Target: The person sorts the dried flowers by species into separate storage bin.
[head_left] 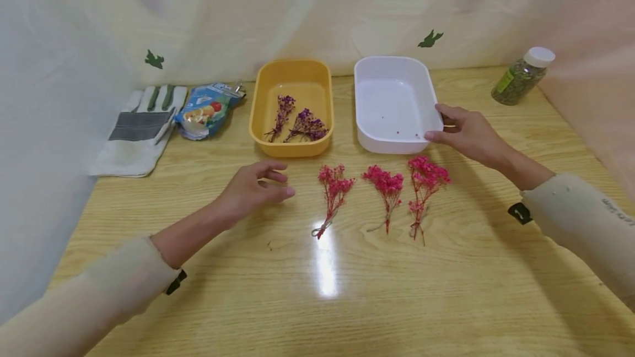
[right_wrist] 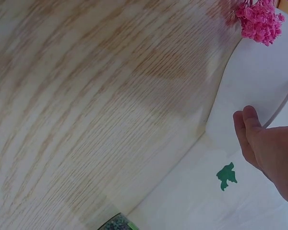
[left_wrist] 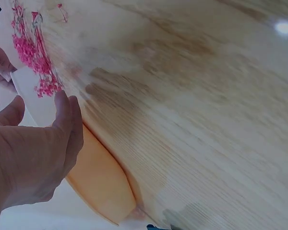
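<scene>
My right hand [head_left: 473, 134] pinches the right rim of a white plastic bin [head_left: 367, 135], thumb over the edge and fingers along the outer wall. A few tiny specks lie on the bin's floor. Over the table, my left hand [head_left: 253, 189] holds nothing, its fingers loosely bent, in front of a yellow bin [head_left: 292, 150]. Two small bunches of purple dried flowers [head_left: 307, 125] lie inside that yellow bin. Nearer to me, three tied bunches of pink dried flowers are laid in a row: a left one [head_left: 334, 186], a middle one [head_left: 386, 183] and a right one [head_left: 426, 175].
At the back left lie white-and-grey work gloves [head_left: 139, 125] beside a blue packet [head_left: 205, 112] with a clip at its top. A clear jar [head_left: 518, 81] with a white lid stands at the back right. Pale sheeting [head_left: 223, 15] with green cut-outs hangs behind the table.
</scene>
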Demonstrator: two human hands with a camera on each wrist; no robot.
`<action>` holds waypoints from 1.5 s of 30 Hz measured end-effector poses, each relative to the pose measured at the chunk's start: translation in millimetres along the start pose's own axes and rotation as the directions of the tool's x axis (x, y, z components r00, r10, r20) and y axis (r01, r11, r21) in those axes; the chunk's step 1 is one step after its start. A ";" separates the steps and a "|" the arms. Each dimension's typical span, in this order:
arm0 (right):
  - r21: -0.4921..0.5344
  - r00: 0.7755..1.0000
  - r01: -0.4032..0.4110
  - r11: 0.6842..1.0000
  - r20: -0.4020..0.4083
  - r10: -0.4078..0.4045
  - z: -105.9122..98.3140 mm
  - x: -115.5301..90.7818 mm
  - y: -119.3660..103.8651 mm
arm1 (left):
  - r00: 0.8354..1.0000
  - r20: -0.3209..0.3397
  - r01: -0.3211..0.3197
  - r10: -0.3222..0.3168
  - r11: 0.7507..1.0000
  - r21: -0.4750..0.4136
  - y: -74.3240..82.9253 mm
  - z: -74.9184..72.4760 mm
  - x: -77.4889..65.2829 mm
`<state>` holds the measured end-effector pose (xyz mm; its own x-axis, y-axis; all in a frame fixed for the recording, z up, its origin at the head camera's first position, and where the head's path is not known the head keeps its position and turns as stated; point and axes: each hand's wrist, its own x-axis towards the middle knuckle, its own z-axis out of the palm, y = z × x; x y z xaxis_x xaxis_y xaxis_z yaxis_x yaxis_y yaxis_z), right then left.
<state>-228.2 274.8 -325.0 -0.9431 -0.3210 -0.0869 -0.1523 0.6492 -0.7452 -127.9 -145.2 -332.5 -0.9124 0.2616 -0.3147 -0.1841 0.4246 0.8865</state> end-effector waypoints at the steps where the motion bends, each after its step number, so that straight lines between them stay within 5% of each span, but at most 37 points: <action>1: -0.003 1.000 -0.002 1.000 0.001 0.002 -0.1 0.1 0.1 | 1.000 0.007 -0.004 0.004 1.000 0.000 0.6 2.3 -0.2; 12: -0.005 1.000 -0.006 1.000 0.005 0.006 -0.1 1.2 -0.2 | 1.000 0.031 0.001 -0.002 0.999 0.037 9.0 41.5 -3.8; 19: -0.015 1.000 -0.008 1.000 0.003 0.008 -0.5 1.4 -0.4 | 0.999 -0.025 -0.015 0.019 0.984 0.177 10.2 61.7 -3.0; 22: -0.010 1.000 -0.002 1.000 0.004 0.002 -0.7 1.1 -1.0 | 0.998 -0.026 -0.053 0.062 0.963 0.263 7.9 69.6 -1.3; 27: -0.004 1.000 0.010 1.000 0.001 -0.010 -0.8 0.4 -2.6 | 0.987 -0.028 -0.134 0.161 0.893 0.430 6.8 79.2 2.3; 33: -0.007 1.000 0.001 1.000 0.001 -0.001 -0.5 -0.2 -3.9 | 0.983 -0.030 -0.145 0.183 0.858 0.493 7.0 83.7 1.8; 45: -0.033 1.000 -0.020 0.999 0.009 0.020 -1.7 0.5 -3.3 | 0.979 -0.031 -0.170 0.199 0.898 0.405 6.5 77.1 -0.7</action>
<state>-228.7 273.6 -321.5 -0.9433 -0.3139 -0.1081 -0.1430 0.6780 -0.7210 -100.3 -75.8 -352.6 -0.9416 0.3143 -0.1212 0.1380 0.6882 0.7122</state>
